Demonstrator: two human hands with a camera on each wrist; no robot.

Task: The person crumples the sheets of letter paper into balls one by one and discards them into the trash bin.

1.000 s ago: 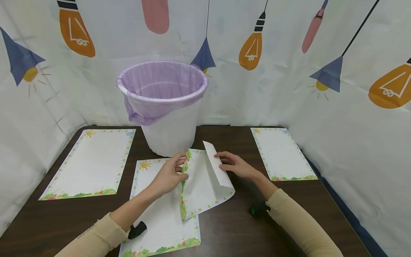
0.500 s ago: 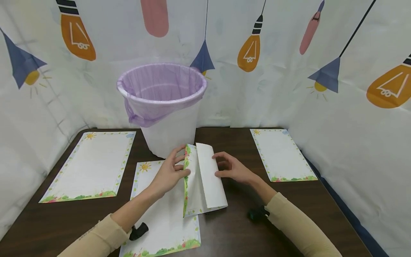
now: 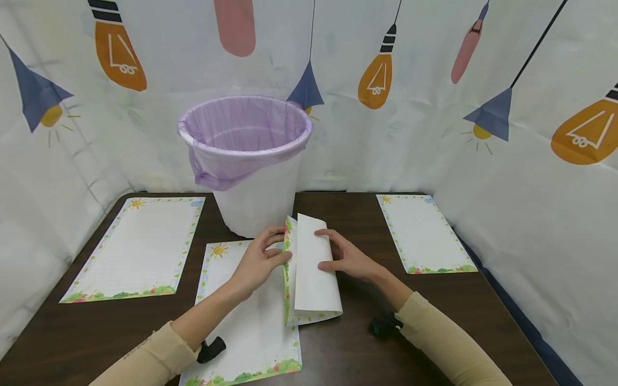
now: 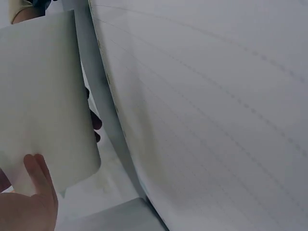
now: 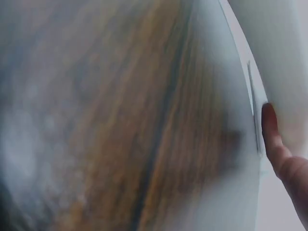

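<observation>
A sheet of paper with a leafy printed border is folded over on itself, its plain white side facing up. My left hand pinches its left edge between thumb and fingers. On the right side, the fingers and thumb of my right hand hold the folded-over part. In the left wrist view the pale paper stands above my left fingers. My right hand touches the paper at the edge of the right wrist view. Beneath the folded sheet lies another bordered sheet, partly covered.
A white bin lined with a purple bag stands behind the hands. One bordered sheet lies at the left of the dark table, another sheet at the right. A patterned curtain surrounds the table.
The paper's right side has been folded further over toward the left, its curled flap now lying flatter. Both hands stay on the paper; my left hand has shifted slightly right.
</observation>
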